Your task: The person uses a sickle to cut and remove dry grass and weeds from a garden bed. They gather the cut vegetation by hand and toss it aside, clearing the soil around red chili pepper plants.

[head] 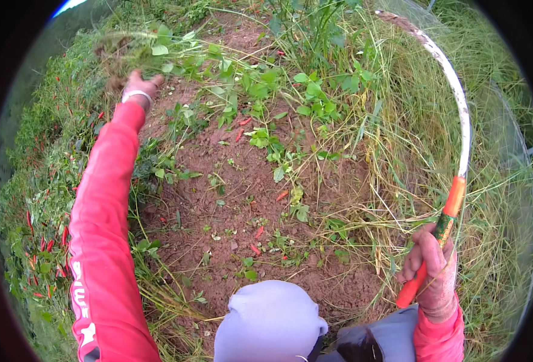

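My right hand point(433, 271) is closed around the orange and green handle point(455, 199) of a sickle. Its long curved blade point(458, 99) rises above the grass, pale along most of its length and caked with soil towards the tip. At the upper left my left hand point(142, 89) is stretched out, thumb and fingers apart, with a white band at the wrist. Just beyond its fingers is a motion-blurred clump of weeds point(124, 56) with soil-brown roots; it looks free of the hand. Leafy green weeds point(257, 86) lie to the right of that hand.
Bare reddish soil point(221, 203) lies before me, strewn with fallen red chillies point(282, 195). Chilli plants point(44, 231) bearing red fruit line the left. Tall grass point(397, 135) and a thin mesh or sheet point(515, 149) run along the right. My bent knee point(268, 316) is at the bottom.
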`<action>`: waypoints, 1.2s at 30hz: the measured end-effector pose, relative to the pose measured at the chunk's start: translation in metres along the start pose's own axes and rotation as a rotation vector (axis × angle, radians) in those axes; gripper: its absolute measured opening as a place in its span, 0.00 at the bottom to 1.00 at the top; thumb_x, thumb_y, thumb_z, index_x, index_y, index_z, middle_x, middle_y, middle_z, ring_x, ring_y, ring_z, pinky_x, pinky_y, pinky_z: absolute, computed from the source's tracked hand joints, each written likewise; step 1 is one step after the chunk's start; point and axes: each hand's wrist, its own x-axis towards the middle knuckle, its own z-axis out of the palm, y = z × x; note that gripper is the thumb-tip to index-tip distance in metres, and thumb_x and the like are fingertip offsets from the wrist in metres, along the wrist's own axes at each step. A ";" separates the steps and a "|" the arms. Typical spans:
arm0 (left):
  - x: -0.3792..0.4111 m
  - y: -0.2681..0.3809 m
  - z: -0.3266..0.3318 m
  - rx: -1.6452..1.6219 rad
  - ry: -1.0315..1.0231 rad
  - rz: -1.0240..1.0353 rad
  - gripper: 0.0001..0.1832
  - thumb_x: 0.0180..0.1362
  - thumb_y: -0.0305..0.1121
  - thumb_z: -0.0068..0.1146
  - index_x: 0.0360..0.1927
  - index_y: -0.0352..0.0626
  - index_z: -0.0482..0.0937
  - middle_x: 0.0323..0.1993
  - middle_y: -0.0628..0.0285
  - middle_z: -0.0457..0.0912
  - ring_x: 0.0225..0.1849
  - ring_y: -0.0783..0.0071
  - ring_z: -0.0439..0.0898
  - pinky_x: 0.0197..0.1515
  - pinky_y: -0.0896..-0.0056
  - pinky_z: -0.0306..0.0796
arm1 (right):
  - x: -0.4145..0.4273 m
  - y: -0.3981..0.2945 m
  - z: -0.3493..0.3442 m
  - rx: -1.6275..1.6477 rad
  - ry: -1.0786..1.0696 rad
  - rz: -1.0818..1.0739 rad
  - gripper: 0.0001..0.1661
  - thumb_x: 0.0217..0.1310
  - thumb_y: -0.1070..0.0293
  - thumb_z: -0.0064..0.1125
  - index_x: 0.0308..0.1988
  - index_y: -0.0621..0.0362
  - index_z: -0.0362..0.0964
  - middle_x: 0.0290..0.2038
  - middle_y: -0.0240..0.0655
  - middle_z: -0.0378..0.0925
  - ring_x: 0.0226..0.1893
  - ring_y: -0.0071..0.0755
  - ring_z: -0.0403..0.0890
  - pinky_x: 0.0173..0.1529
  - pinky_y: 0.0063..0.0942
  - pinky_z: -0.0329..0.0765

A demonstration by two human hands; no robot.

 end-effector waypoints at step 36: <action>-0.430 0.203 0.144 0.874 -1.638 1.246 0.22 0.53 0.43 0.51 0.47 0.42 0.77 0.41 0.51 0.81 0.45 0.54 0.79 0.48 0.59 0.72 | 0.128 0.107 -0.005 -0.679 -0.021 -0.131 0.22 0.55 0.58 0.61 0.40 0.63 0.66 0.24 0.37 0.73 0.22 0.28 0.77 0.23 0.27 0.78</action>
